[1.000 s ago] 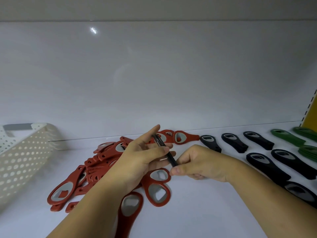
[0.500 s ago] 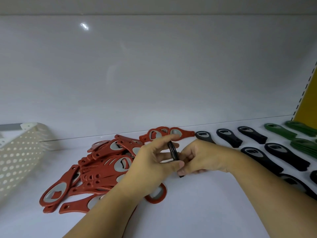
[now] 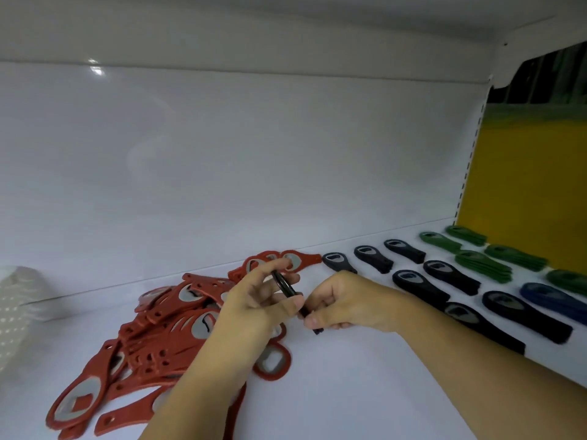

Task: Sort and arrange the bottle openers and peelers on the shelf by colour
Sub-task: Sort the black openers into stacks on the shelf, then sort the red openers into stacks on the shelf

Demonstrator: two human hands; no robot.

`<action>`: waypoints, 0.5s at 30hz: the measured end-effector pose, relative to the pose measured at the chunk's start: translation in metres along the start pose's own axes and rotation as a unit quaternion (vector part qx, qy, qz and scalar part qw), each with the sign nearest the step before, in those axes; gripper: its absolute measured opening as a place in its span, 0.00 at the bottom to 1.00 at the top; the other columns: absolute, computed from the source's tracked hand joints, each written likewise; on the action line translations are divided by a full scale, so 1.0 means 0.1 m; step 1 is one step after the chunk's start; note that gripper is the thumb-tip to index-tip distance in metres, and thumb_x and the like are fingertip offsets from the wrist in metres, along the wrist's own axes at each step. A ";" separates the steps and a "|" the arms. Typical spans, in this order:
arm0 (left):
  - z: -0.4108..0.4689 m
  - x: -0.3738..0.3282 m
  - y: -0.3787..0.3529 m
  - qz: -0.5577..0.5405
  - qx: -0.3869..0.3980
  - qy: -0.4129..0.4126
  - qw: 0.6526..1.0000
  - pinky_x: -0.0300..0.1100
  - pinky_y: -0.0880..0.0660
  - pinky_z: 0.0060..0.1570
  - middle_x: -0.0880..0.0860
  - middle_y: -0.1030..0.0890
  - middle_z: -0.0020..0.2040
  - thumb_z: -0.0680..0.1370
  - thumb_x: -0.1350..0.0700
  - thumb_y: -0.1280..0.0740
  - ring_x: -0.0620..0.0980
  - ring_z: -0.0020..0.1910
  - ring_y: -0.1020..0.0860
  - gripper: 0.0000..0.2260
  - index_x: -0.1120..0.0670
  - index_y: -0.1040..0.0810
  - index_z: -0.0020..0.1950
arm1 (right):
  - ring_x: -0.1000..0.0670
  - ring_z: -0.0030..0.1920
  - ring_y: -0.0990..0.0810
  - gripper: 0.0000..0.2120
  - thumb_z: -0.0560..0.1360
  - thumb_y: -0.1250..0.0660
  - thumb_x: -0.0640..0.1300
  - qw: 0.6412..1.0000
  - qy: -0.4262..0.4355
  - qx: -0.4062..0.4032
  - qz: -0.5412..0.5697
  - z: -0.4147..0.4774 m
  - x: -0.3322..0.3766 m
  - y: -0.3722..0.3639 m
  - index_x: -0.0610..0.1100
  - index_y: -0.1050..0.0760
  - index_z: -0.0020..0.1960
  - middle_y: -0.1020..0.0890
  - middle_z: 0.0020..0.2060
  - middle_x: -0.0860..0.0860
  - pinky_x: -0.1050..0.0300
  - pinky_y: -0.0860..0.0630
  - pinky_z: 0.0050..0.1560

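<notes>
– On the shelf (image 3: 349, 392), just right of the red pile (image 3: 152, 338), which item is being handled?

– One black opener (image 3: 284, 285). It is raised edge-on and tilted, upper end toward the back wall. Whether its lower end touches the shelf cannot be determined.

– State of the left hand (image 3: 260, 300)?

– Gripping. Thumb and fingers pinch the upper half of the black opener. The forearm crosses over the near side of the red pile.

– State of the right hand (image 3: 346, 303)?

– Gripping as well. Fingers are curled, and thumb and forefinger pinch the lower end of the same opener. The two hands sit just beside each other.

– Describe the red pile.

– Red openers with grey metal inserts, overlapping loosely in mixed directions. One single red opener (image 3: 273, 363) lies at the pile's right edge, partly under the left wrist. A pair of red openers (image 3: 286, 260) lies behind the pile, against the back wall.

– What lies to the right of the red pile?

– Black openers (image 3: 451, 276), set out in spaced rows, heads toward the back wall. Farther right of the pile come green openers (image 3: 482, 265), some stacked. A blue opener (image 3: 552, 298) lies by the front of the green group. A yellow panel (image 3: 524, 185) stands behind them.

– And to the left of the pile?

– A white perforated basket (image 3: 16, 300), blurred, at the frame edge, well apart from the pile.
</notes>
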State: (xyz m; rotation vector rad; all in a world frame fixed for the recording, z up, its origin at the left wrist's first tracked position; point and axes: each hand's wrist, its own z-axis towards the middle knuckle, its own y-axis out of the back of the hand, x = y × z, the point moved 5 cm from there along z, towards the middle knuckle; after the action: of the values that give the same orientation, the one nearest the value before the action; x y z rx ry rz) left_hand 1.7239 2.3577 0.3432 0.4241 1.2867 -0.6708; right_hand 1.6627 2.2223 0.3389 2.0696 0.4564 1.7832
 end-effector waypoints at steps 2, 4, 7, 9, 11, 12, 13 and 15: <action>-0.06 0.02 -0.08 -0.035 0.029 0.028 0.999 0.40 0.21 0.41 0.57 0.17 0.51 0.71 0.71 0.31 0.51 0.45 0.18 0.20 0.49 0.21 0.56 | 0.58 0.28 0.29 0.02 0.72 0.27 0.41 1.000 -0.006 -0.010 0.028 -0.18 -0.04 -0.02 0.46 0.19 0.42 0.19 0.31 0.54 0.67 0.32 0.31; -0.11 0.06 -0.19 -0.048 0.068 0.060 0.995 0.44 0.20 0.48 0.59 0.17 0.52 0.71 0.72 0.32 0.53 0.47 0.18 0.20 0.51 0.22 0.57 | 0.57 0.27 0.30 0.02 0.71 0.27 0.40 0.998 -0.028 -0.028 0.044 -0.38 -0.11 -0.04 0.46 0.18 0.41 0.19 0.31 0.52 0.66 0.34 0.29; -0.19 0.10 -0.30 -0.030 0.112 0.085 0.990 0.47 0.23 0.57 0.58 0.17 0.53 0.71 0.67 0.29 0.55 0.51 0.18 0.20 0.49 0.23 0.59 | 0.56 0.26 0.31 0.04 0.70 0.25 0.42 0.994 -0.064 -0.081 0.042 -0.60 -0.20 -0.02 0.43 0.18 0.38 0.20 0.31 0.47 0.65 0.37 0.27; -0.22 0.09 -0.32 -0.016 0.100 0.092 0.991 0.46 0.24 0.58 0.56 0.17 0.53 0.70 0.60 0.26 0.54 0.53 0.18 0.21 0.46 0.24 0.61 | 0.56 0.26 0.30 0.06 0.68 0.24 0.43 0.989 -0.094 -0.115 0.018 -0.69 -0.24 0.01 0.41 0.17 0.38 0.20 0.31 0.46 0.65 0.36 0.27; -0.22 0.07 -0.28 0.004 0.047 0.097 0.994 0.41 0.22 0.52 0.53 0.17 0.52 0.74 0.59 0.29 0.51 0.51 0.18 0.16 0.48 0.25 0.59 | 0.55 0.26 0.31 0.09 0.66 0.23 0.44 0.978 -0.127 -0.166 -0.022 -0.76 -0.29 0.12 0.41 0.20 0.33 0.22 0.26 0.49 0.64 0.36 0.27; -0.22 0.06 -0.25 0.022 0.014 0.100 0.995 0.39 0.22 0.48 0.52 0.17 0.50 0.76 0.60 0.31 0.51 0.49 0.18 0.12 0.49 0.24 0.58 | 0.54 0.25 0.32 0.12 0.65 0.23 0.44 0.969 -0.143 -0.195 -0.049 -0.78 -0.33 0.21 0.41 0.23 0.29 0.27 0.23 0.50 0.64 0.37 0.27; -0.23 0.05 -0.22 0.045 -0.013 0.103 0.994 0.38 0.22 0.45 0.53 0.17 0.50 0.77 0.61 0.33 0.51 0.48 0.18 0.09 0.51 0.23 0.56 | 0.52 0.25 0.34 0.16 0.64 0.24 0.44 0.959 -0.160 -0.221 -0.077 -0.80 -0.36 0.30 0.42 0.29 0.26 0.31 0.22 0.50 0.63 0.40 0.27; -0.23 0.06 -0.17 0.087 -0.035 0.111 0.989 0.39 0.22 0.42 0.55 0.17 0.47 0.78 0.62 0.36 0.52 0.46 0.18 0.07 0.54 0.22 0.53 | 0.51 0.25 0.37 0.22 0.61 0.25 0.45 0.939 -0.191 -0.258 -0.124 -0.81 -0.42 0.47 0.45 0.39 0.23 0.37 0.20 0.52 0.60 0.43 0.29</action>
State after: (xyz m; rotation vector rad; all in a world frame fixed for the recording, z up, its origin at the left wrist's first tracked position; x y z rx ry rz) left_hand 1.6967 2.3581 0.3333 0.5584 1.4606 -0.4385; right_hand 1.5770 2.1667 0.3353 1.8173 0.1095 1.1574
